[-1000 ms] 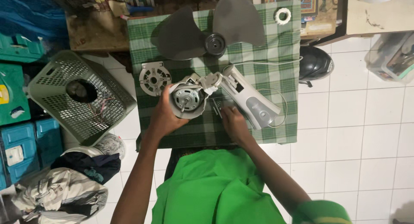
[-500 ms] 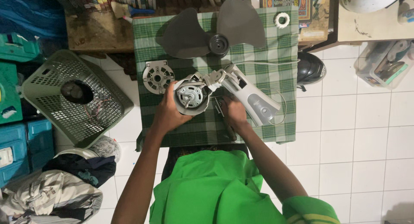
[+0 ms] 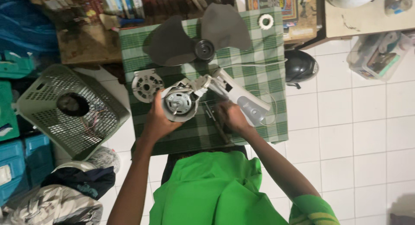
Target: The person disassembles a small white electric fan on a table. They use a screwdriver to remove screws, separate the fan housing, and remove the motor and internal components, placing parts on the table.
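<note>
The person wears a bright green short-sleeved shirt [image 3: 207,190]; the right sleeve's hem [image 3: 313,210] carries yellow stripes. Both forearms are bare, and both hands, left hand [image 3: 156,117] and right hand [image 3: 232,117], are ungloved.

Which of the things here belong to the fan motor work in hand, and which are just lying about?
In hand:
left hand gripping the fan motor
grey fan neck joined to it
right hand on small dark parts
round motor cover
fan blade

Lying about:
green basket
black helmet
clothes heap
white ring
</note>
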